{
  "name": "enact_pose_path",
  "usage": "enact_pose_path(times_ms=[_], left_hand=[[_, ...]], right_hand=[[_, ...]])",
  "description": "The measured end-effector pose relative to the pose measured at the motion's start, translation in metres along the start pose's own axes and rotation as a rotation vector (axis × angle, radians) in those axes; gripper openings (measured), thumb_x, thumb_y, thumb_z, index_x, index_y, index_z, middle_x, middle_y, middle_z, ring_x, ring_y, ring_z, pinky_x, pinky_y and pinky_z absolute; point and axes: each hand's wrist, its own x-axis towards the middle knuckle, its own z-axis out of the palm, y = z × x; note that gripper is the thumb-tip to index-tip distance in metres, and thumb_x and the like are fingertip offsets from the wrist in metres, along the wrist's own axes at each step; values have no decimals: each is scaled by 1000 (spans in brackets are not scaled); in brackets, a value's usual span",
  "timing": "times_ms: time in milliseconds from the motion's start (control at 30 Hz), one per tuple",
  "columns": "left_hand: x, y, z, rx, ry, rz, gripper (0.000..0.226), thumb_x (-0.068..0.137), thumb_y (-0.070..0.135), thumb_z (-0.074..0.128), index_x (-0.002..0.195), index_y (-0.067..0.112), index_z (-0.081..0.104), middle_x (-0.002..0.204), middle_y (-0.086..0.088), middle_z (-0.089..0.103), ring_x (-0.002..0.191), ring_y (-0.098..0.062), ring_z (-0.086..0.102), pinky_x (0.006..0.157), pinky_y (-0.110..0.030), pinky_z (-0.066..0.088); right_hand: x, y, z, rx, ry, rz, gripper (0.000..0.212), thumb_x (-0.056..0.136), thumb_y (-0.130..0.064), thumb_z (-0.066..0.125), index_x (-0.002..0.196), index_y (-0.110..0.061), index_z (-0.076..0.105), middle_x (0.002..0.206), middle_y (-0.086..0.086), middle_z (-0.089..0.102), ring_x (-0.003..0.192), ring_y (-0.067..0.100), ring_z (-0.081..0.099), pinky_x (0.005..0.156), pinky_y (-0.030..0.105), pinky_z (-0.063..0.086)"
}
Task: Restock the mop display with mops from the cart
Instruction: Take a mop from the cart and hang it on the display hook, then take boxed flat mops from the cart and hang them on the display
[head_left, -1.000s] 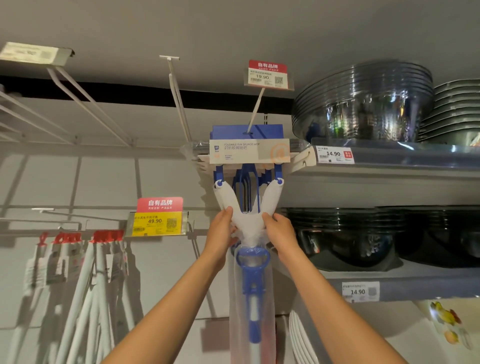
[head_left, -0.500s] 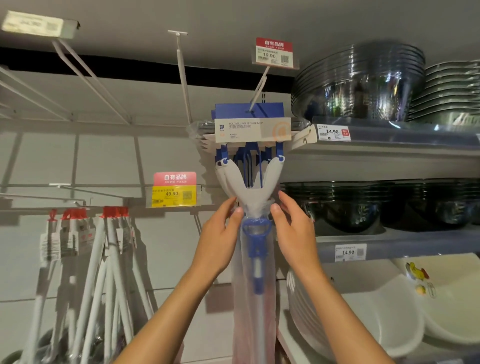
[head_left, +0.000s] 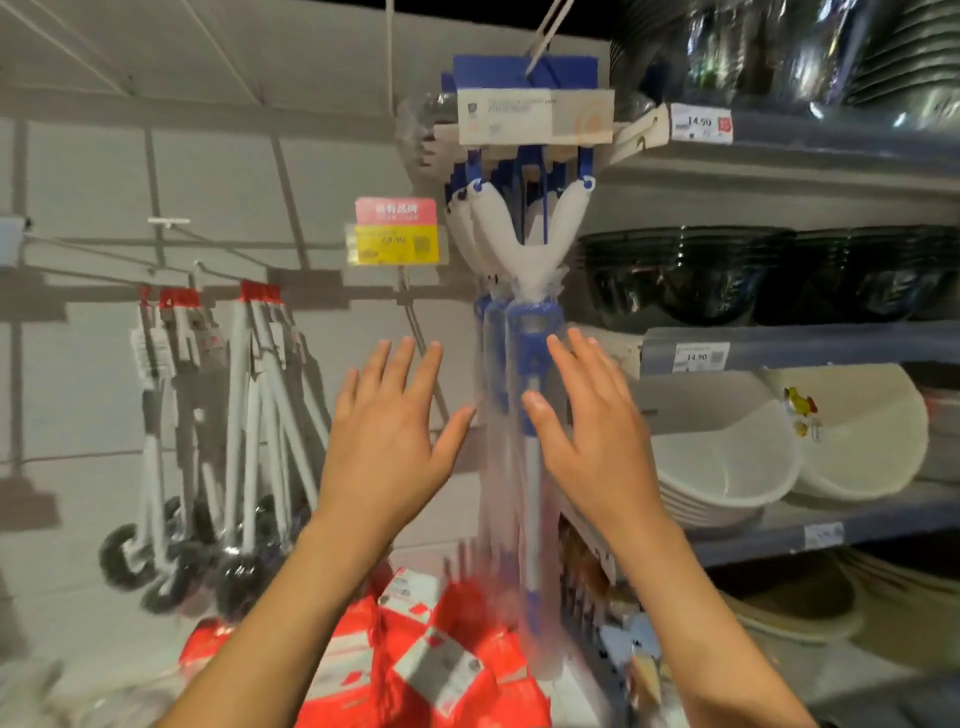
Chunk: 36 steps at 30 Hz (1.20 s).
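A blue and white sponge mop (head_left: 530, 374) in a clear plastic sleeve hangs from a display hook (head_left: 540, 31), with more of the same mops behind it. Its cardboard label (head_left: 535, 122) sits at the top. My left hand (head_left: 395, 436) is spread flat to the left of the handle, apart from it. My right hand (head_left: 592, 431) is spread just right of the handle, its thumb close to the plastic sleeve; whether it touches I cannot tell. Neither hand holds anything.
White-handled brushes (head_left: 244, 426) with red tags hang at the left. Red and white packages (head_left: 415, 660) lie below. At the right, shelves (head_left: 831, 525) hold dark bowls (head_left: 727, 275) and white basins (head_left: 727, 457). A yellow price tag (head_left: 397, 239) hangs beside the mops.
Both hands have let go of the mop head and dropped lower, now spread open on either side of the handle. The view has tilted downward.
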Motion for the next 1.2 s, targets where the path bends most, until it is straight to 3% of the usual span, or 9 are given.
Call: enact_pose_path(times_ms=[133, 300, 400, 667, 1000, 1200], left_hand=[[-49, -13, -17, 31, -20, -74, 77, 93, 61, 33, 157, 18, 34, 163, -12, 31, 153, -31, 21, 124, -52, 17], [-127, -19, -44, 61, -39, -187, 83, 89, 67, 26, 155, 19, 37, 162, -12, 32, 153, -31, 22, 122, -52, 17], [-171, -18, -56, 52, -59, -258, 79, 90, 65, 31, 155, 20, 37, 163, -10, 31, 153, -29, 20, 123, -53, 17], [-299, -21, -101, 105, -94, -480, 81, 92, 70, 35, 156, 21, 35, 165, -9, 26, 155, -27, 17, 124, -52, 16], [-441, -56, -209, 279, -35, -842, 74, 96, 61, 47, 156, 19, 35, 164, -12, 28, 154, -30, 19, 123, -54, 20], [-520, -92, -280, 345, 62, -1016, 77, 94, 63, 42, 157, 22, 32, 166, -9, 24, 155, -27, 14, 123, -51, 15]], right_hand=[[-42, -22, 6, 25, -65, 13, 69, 96, -57, 38, 154, -20, 38, 165, 2, 26, 154, 18, 17, 124, 36, 17], [-100, -51, 7, 66, -159, 0, 73, 94, -64, 32, 154, -24, 37, 166, -2, 23, 154, 15, 12, 121, 31, 11], [-130, -69, 3, 115, -199, 5, 68, 96, -58, 39, 154, -23, 37, 166, -2, 23, 154, 15, 12, 122, 33, 13], [-222, -140, -3, 279, -320, -24, 72, 92, -63, 33, 151, -24, 44, 165, 1, 27, 153, 19, 18, 121, 36, 18], [-307, -283, 9, 569, -533, -123, 72, 91, -62, 34, 149, -21, 47, 164, 3, 27, 154, 20, 17, 123, 37, 18], [-344, -386, 18, 678, -626, -251, 74, 91, -66, 31, 153, -27, 41, 166, -1, 24, 154, 16, 13, 124, 40, 19]])
